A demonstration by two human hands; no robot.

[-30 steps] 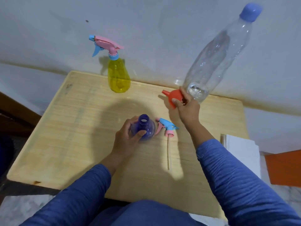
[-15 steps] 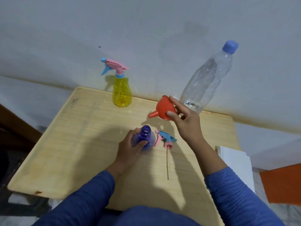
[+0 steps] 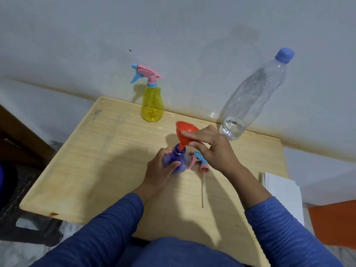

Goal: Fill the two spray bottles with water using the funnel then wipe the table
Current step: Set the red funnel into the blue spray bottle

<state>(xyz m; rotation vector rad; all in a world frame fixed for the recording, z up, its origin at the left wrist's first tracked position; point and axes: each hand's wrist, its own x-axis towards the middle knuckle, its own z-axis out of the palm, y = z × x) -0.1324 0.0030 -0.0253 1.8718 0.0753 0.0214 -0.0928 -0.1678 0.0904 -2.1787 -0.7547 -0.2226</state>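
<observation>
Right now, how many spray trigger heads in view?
2. One screwed on the yellow spray bottle at the table's far edge; one detached trigger head lying beside the blue spray bottle, partly under the right hand.

The pale wooden bench point(image 3: 100, 151) looks matt and grainy. On it, a glossy translucent yellow plastic spray bottle point(image 3: 152, 105), a smooth orange plastic funnel point(image 3: 185, 132), and a clear, shiny plastic water bottle point(image 3: 250, 97).

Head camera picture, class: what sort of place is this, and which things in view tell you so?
Probably a plain room in a home, not a workshop: a small wooden table pushed against a stained painted wall, with household items such as a yellow spray bottle and a clear water bottle.
</observation>
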